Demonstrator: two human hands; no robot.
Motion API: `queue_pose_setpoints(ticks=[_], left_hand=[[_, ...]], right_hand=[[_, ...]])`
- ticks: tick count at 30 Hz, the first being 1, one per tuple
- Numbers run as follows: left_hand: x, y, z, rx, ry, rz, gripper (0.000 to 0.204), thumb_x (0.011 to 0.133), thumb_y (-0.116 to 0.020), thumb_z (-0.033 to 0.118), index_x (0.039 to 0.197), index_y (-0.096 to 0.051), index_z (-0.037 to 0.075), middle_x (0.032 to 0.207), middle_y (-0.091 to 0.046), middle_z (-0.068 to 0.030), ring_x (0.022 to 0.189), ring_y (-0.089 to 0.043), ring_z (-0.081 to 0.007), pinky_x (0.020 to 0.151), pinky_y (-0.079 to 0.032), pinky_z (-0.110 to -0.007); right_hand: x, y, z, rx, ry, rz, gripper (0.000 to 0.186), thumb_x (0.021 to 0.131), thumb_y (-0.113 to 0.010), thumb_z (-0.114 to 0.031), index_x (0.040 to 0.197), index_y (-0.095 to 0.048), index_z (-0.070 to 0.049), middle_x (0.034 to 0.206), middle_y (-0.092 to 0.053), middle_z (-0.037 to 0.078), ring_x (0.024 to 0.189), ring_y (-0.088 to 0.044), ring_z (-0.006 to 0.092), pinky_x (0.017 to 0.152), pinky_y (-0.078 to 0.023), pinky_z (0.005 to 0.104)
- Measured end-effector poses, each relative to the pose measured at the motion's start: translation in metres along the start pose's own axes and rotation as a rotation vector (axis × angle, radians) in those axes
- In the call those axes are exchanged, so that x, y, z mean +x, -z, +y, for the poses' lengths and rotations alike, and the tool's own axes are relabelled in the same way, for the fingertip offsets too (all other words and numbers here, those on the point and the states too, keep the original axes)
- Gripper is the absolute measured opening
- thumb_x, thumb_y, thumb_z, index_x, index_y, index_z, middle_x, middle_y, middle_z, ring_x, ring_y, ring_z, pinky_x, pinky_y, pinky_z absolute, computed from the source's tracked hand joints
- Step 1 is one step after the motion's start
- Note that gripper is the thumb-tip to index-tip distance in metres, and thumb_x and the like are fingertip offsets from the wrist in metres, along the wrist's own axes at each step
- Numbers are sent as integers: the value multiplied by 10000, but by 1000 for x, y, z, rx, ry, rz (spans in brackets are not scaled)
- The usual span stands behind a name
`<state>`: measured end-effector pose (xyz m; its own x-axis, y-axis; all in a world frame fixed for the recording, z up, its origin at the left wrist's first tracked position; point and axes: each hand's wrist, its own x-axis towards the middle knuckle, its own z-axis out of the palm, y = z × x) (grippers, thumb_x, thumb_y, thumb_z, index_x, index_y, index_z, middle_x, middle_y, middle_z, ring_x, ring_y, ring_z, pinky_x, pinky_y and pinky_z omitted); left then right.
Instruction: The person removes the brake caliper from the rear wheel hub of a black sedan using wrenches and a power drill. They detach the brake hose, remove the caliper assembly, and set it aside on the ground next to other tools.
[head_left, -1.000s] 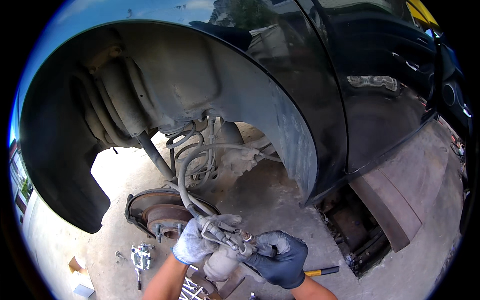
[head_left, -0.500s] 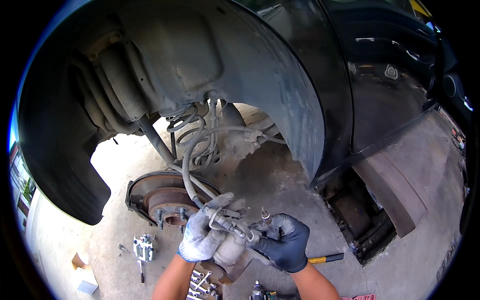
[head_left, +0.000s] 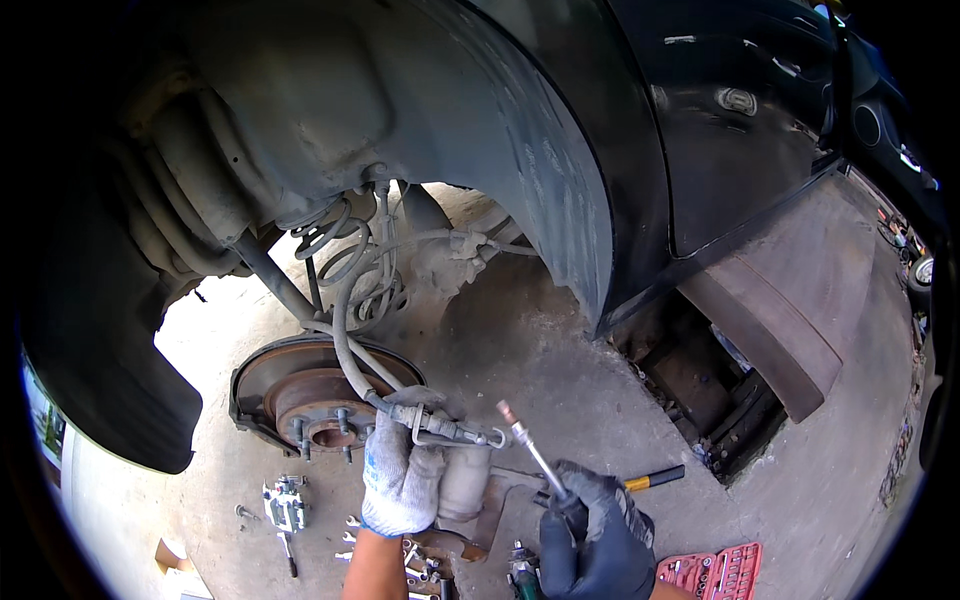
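Note:
My left hand (head_left: 403, 478), in a white and grey knit glove, is closed around a dirty brake caliper (head_left: 465, 487) and the cable end fitting (head_left: 440, 425) lying across its top. The cable (head_left: 352, 360) runs up from that fitting toward the wheel well. In a black glove, my right hand (head_left: 597, 535) is closed on a slim tool (head_left: 536, 455) with a silver shaft and a coppery tip; its handle is mostly hidden. The tip points up and left, apart from the caliper. Left of my hands sits a rusty brake disc hub (head_left: 325, 400) with studs.
A coil spring (head_left: 340, 245) hangs under the dark car body (head_left: 560, 130). On the floor lie a clean silver caliper (head_left: 286, 503), several wrenches (head_left: 415, 565), a yellow-and-black handled tool (head_left: 655, 480) and a red socket case (head_left: 735, 570). A floor pit (head_left: 700, 380) opens at right.
My right hand has drawn back from the caliper, down and to the right, with the tool now showing in full length. My left hand keeps its hold. The view has shifted slightly.

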<state>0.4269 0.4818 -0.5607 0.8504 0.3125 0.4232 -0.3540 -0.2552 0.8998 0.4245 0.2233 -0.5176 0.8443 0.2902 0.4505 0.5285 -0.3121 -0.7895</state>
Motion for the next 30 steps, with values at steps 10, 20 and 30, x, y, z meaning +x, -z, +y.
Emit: queue_pose_setpoints(ticks=[10,20,30], left_hand=[[-15,9,-2,-370,141,166,680,1086,-806,380,1573,-547,-18,1353,-744,-205,1197,-779,-313,1044,-665,-460],[-13,6,11,-269,97,136,712,1046,-854,430,1529,-566,-7,1333,-745,-220,1135,-784,-300,1009,-664,-439],[-14,4,9,-277,134,134,393,1206,-561,310,1466,-611,20,1272,-753,-225,1070,-783,-296,958,-672,-435]], right_hand=[[-16,-27,27,64,316,-58,531,988,-768,-101,1519,-766,-110,997,-772,114,722,-697,294,643,-557,436],[20,-24,7,101,359,-38,490,1014,-757,-115,1504,-784,-120,1015,-839,108,757,-764,251,653,-591,401],[22,-21,13,547,-23,-307,342,1107,-722,-120,1437,-798,-73,1082,-855,206,874,-848,298,773,-644,395]])
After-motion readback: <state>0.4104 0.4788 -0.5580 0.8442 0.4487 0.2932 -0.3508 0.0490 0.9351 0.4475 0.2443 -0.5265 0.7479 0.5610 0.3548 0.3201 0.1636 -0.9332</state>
